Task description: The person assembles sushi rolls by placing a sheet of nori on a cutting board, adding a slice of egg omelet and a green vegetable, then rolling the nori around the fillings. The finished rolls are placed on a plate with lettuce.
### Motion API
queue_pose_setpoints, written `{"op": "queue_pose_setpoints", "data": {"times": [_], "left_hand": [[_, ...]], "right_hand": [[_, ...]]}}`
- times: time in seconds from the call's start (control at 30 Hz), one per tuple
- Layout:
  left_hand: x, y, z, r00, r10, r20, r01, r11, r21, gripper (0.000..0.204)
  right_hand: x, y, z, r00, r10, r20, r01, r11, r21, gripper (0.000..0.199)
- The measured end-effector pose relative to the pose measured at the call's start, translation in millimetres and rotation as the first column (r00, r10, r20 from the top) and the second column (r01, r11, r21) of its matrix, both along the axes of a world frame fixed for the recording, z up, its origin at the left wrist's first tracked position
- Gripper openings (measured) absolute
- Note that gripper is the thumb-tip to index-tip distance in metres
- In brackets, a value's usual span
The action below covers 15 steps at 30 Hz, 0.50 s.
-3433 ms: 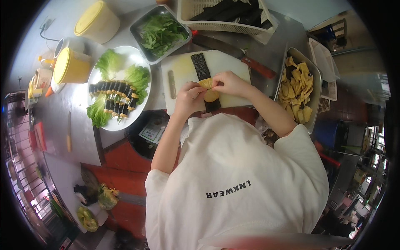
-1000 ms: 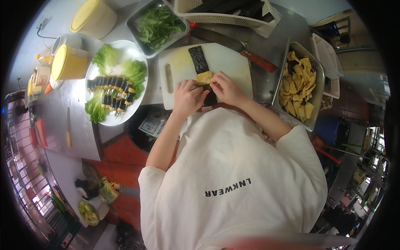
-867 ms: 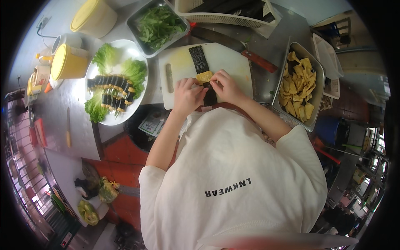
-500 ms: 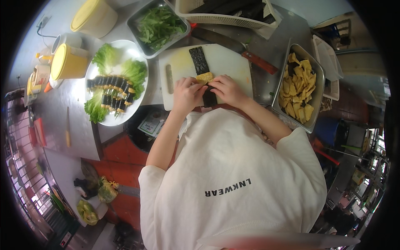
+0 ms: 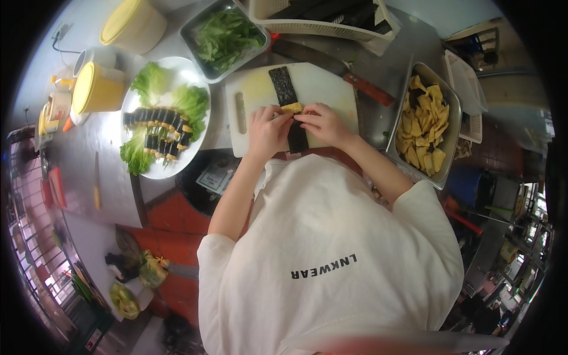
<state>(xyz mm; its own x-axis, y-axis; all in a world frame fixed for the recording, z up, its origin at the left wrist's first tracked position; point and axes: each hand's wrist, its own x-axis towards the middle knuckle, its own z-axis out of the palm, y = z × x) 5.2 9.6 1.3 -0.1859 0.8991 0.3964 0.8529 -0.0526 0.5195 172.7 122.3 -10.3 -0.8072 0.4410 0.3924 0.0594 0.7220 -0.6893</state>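
Note:
A dark strip of seaweed (image 5: 285,87) lies lengthwise on the white cutting board (image 5: 331,89). Across its middle sits a folded yellow tofu-skin piece (image 5: 291,108), with my hands at its two ends. My left hand (image 5: 269,127) pinches the left end, fingers and thumb pressed together. On the other side my right hand (image 5: 322,123) pinches the right end the same way. The near part of the seaweed runs out below my fingers toward the board's edge. What is folded inside the yellow piece is hidden.
Left of the board, a white plate (image 5: 167,168) holds lettuce and seaweed-wrapped rolls. A cleaver (image 5: 367,89) lies along the board's far right. Around it stand a tray (image 5: 188,44) of green leaves, a white basket (image 5: 260,23) of seaweed sheets and a metal pan (image 5: 390,139) of yellow pieces.
My fingers have drawn in closer over the yellow piece, so less of it shows. My right fingers have curled slightly; the seaweed and board stay in place.

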Motion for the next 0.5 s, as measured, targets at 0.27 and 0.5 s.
{"op": "queue_pose_setpoints", "data": {"times": [0.27,0.5], "left_hand": [[-3,-5,-2,0.999,-0.026,-0.043,0.030,0.995,0.099,0.025],[-7,9,7,0.998,0.034,-0.056,-0.033,0.999,0.017,0.023]], "right_hand": [[-7,0,1,0.998,-0.047,0.049,0.044,0.998,0.050,0.025],[-17,7,0,0.999,-0.049,0.001,0.049,0.999,-0.011,0.027]]}}
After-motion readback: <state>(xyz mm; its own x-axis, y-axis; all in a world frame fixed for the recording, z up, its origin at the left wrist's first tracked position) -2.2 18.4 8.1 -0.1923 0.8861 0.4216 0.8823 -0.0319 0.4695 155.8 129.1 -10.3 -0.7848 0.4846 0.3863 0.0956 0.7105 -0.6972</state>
